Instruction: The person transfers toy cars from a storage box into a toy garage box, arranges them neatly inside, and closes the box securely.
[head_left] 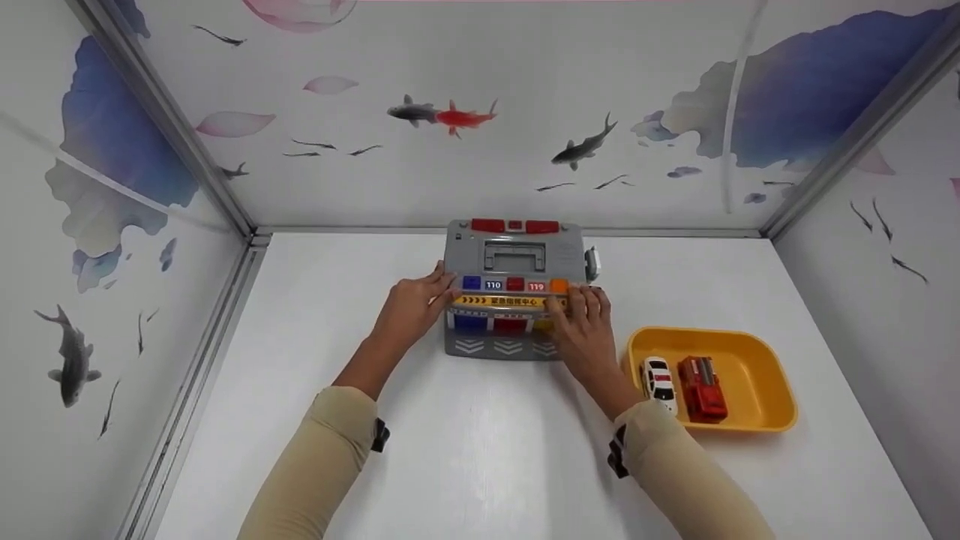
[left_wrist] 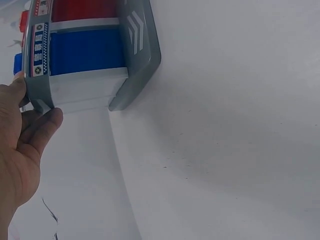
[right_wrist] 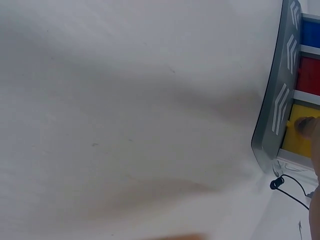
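Observation:
A grey toy emergency garage [head_left: 461, 259] stands at the back middle of the white table, its blue, red and yellow doors facing the person. My left hand [head_left: 409, 311] grips the left front corner of its roof; in the left wrist view, the thumb is above the edge and the fingers are beneath it. Around the right front corner, my right hand [head_left: 581, 330] holds the roof edge with bent fingers. One fingertip [right_wrist: 304, 126] shows in front of the yellow door [right_wrist: 297, 145] in the right wrist view; most of that hand lies outside that frame.
A yellow tray [head_left: 757, 360] sits on the table to the right, near the right forearm. In it lie a white toy car [head_left: 658, 382] and a red toy fire truck [head_left: 703, 394]. Printed wall panels [head_left: 517, 172] enclose the table behind and at both sides.

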